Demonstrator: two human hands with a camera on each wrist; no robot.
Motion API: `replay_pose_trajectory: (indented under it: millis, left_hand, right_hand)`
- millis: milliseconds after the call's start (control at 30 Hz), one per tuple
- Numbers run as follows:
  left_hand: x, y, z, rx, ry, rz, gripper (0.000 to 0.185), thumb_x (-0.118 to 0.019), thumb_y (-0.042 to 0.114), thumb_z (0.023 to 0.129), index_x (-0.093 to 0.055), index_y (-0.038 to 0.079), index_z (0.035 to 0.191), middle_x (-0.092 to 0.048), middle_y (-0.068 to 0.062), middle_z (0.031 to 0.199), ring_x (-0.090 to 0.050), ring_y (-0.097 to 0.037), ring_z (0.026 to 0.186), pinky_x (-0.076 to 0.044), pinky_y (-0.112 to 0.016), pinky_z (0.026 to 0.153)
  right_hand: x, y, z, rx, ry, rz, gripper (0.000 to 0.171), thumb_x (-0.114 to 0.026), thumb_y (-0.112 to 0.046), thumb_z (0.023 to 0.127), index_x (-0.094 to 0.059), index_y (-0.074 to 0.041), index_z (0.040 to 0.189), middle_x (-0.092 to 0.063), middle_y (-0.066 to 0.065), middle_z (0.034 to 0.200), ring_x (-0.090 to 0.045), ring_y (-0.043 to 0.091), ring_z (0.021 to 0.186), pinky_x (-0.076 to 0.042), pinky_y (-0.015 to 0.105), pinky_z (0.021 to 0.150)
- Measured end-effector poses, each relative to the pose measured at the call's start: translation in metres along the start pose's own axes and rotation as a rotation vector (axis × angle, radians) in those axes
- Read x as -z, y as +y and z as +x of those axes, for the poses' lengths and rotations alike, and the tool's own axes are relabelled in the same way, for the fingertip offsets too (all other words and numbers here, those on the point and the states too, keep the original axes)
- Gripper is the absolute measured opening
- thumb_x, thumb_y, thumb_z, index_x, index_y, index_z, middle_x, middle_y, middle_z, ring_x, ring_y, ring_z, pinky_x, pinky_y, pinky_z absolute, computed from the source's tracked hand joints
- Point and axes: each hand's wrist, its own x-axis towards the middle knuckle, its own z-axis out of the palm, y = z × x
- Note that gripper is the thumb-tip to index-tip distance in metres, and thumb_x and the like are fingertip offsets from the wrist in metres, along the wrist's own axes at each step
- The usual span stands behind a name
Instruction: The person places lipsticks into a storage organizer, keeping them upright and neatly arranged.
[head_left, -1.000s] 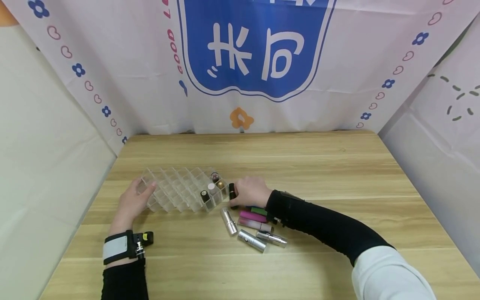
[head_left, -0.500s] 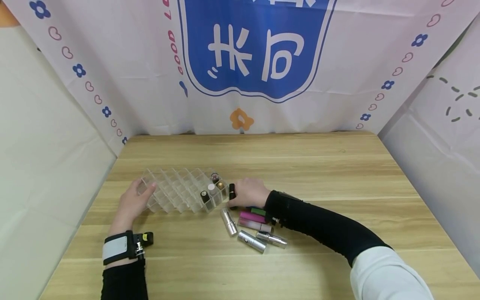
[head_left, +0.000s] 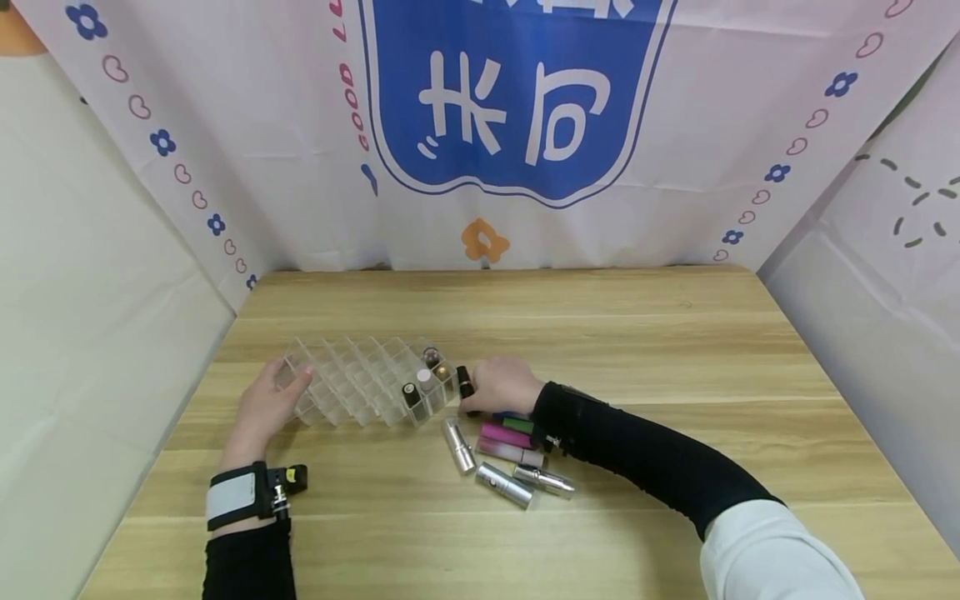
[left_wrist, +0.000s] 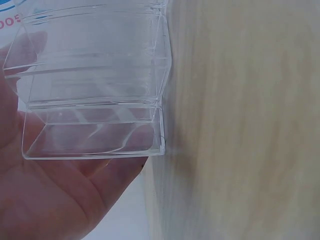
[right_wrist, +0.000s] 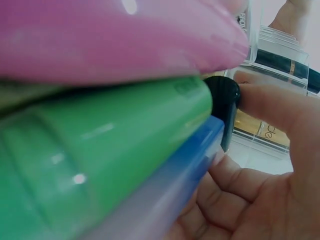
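"Pinching what, the right hand (head_left: 508,385)?"
"A black tube (head_left: 465,382), just beside the clear organizer (head_left: 356,381) on the wood-grain table (head_left: 615,333)."
"And the left hand (head_left: 267,406)?"
"Thumb and fingers grip the organizer's left end; printed white cloth (head_left: 300,183) hangs behind."

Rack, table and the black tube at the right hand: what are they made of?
Rack: clear, glossy plastic, probably acrylic; the left hand shows through its walls. Table: matte-looking wood or laminate, with pale streaky grain. Black tube: smooth with a slight sheen; plastic or coated metal, unclear which.
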Motion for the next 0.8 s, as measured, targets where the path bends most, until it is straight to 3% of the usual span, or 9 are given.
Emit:
replay_pose_trajectory:
  millis: [433,800]
  left_hand:
    - [-0.0003,-0.0007,0.0000,0.011,-0.002,0.004,0.093,-0.032,0.067,0.097,-0.006,0.002,0.157,-0.012,-0.034,0.159,-0.020,-0.058,0.142,-0.024,-0.073,0.110]
    - [-0.0006,-0.0020,0.0001,0.007,-0.006,0.004,0.093,-0.032,0.068,0.097,-0.006,0.002,0.157,-0.012,-0.035,0.159,-0.020,-0.059,0.141,-0.024,-0.073,0.109]
  right_hand:
    - [0.0038,0.0029,0.0004,-0.030,0.014,0.030,0.035,-0.070,-0.040,0.087,-0.054,-0.021,0.062,-0.053,-0.008,0.059,-0.049,0.009,0.053,-0.036,0.023,0.048]
    - [0.0086,0.0056,-0.0034,0.030,0.104,0.060,0.023,-0.070,-0.033,0.087,-0.062,-0.016,0.073,-0.060,-0.005,0.065,-0.051,0.010,0.054,-0.038,0.023,0.047]
